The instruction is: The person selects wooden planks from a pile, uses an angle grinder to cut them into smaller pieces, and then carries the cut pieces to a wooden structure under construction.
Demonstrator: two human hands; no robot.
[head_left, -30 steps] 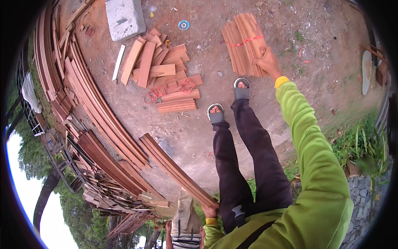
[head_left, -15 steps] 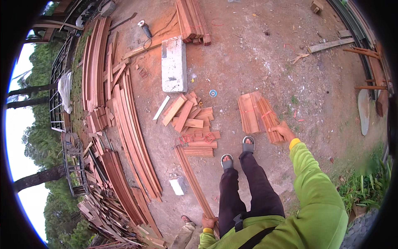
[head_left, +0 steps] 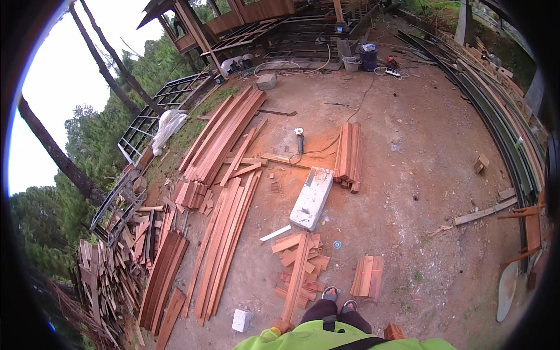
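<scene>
My left hand point(head_left: 281, 326), low beside my body, is closed around the near end of long reddish wooden boards point(head_left: 298, 274). They stretch forward over a heap of short board offcuts point(head_left: 318, 265). A tied bundle of short boards point(head_left: 366, 276) lies on the ground just ahead and right of my feet. The end of another bundle of short boards point(head_left: 394, 331) shows at my right side, partly hidden by my green sleeve. My right hand is out of sight.
Ahead stands a white concrete block point(head_left: 312, 198), with an angle grinder point(head_left: 300, 140) and a board stack point(head_left: 348, 156) beyond. Long boards point(head_left: 224, 251) lie at left near a scrap-wood pile point(head_left: 111, 286). A small white block point(head_left: 241, 320) sits near my left hand. A blue disc point(head_left: 337, 245) lies ahead.
My view has tilted up and swung. The bundle my right hand gripped has left its spot beside the other bundle, and the hand has left view. The left-hand boards now reach over the offcuts.
</scene>
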